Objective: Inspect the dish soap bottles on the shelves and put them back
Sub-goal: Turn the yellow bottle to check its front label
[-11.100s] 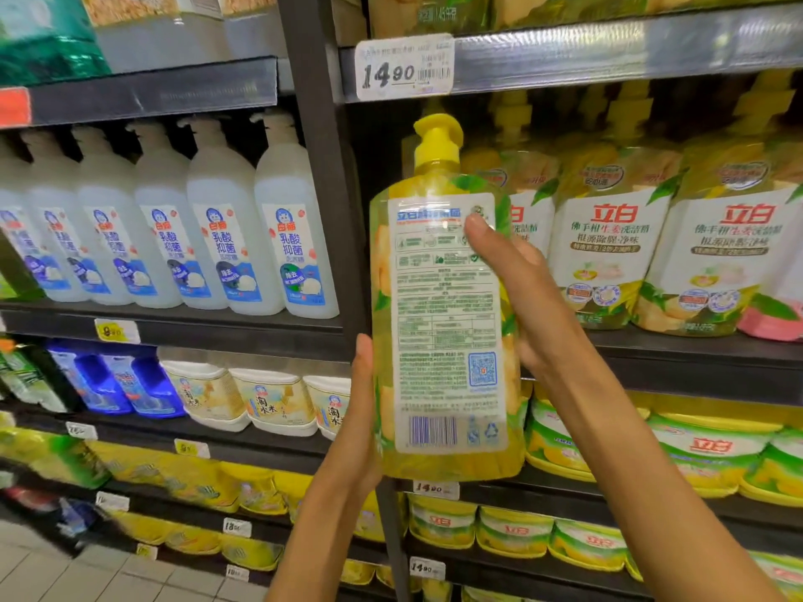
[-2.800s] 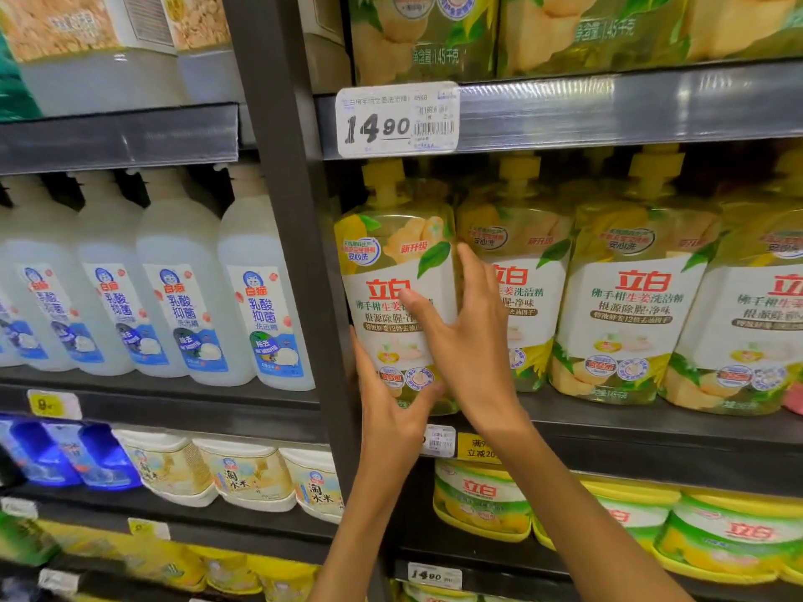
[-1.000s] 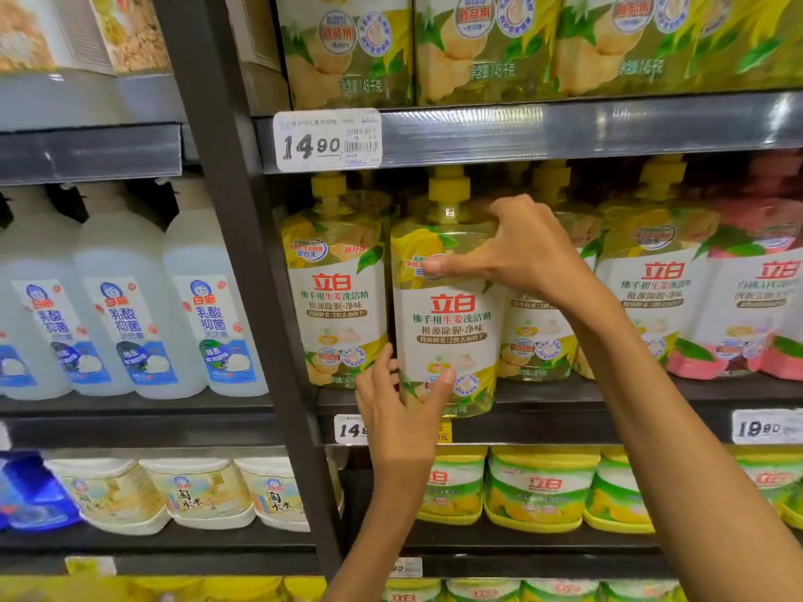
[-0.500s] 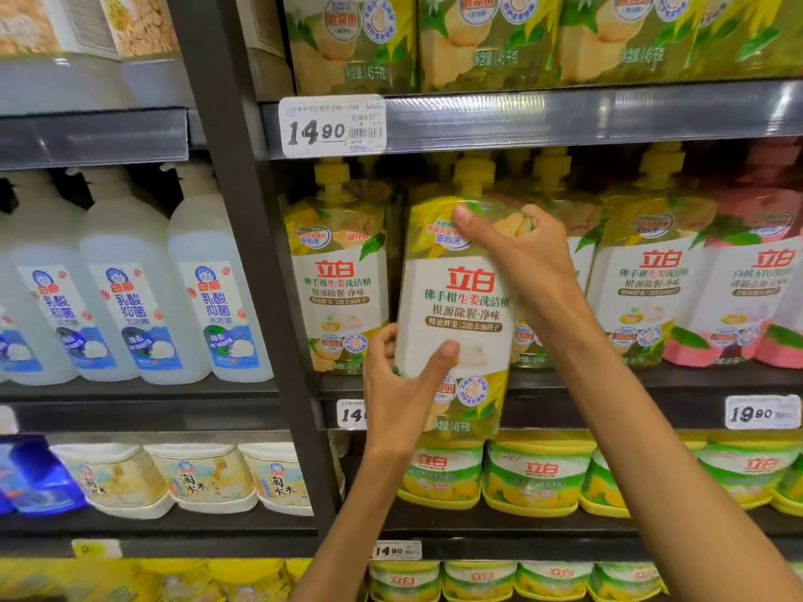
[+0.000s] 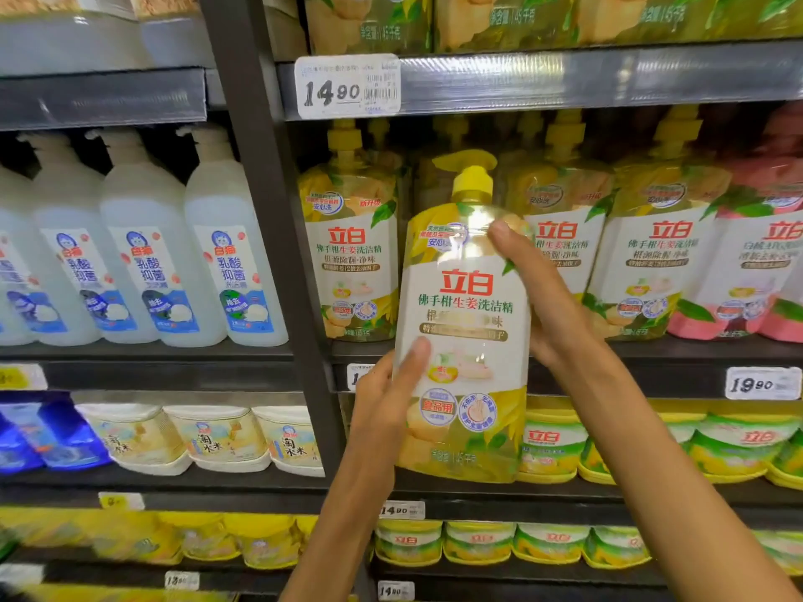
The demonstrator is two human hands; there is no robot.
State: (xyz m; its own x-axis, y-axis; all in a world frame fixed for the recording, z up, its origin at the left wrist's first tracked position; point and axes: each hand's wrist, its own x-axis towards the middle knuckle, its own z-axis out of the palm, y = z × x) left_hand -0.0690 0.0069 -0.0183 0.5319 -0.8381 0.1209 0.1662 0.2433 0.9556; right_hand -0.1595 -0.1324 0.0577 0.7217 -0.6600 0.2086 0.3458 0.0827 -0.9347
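Head | soap bottle (image 5: 462,341) upright between left hand (image 5: 382,410), right hand (image 5: 543,306)

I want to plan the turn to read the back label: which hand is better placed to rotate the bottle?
Probably the right hand: it grips the yellow dish soap bottle high on its side, while the left hand supports it low.

My left hand (image 5: 382,410) gripping the yellow dish soap bottle (image 5: 465,341) low, my right hand (image 5: 543,297) clasping its upper side, label facing me, yellow shelf bottles (image 5: 352,254) behind, price tag (image 5: 347,86) above
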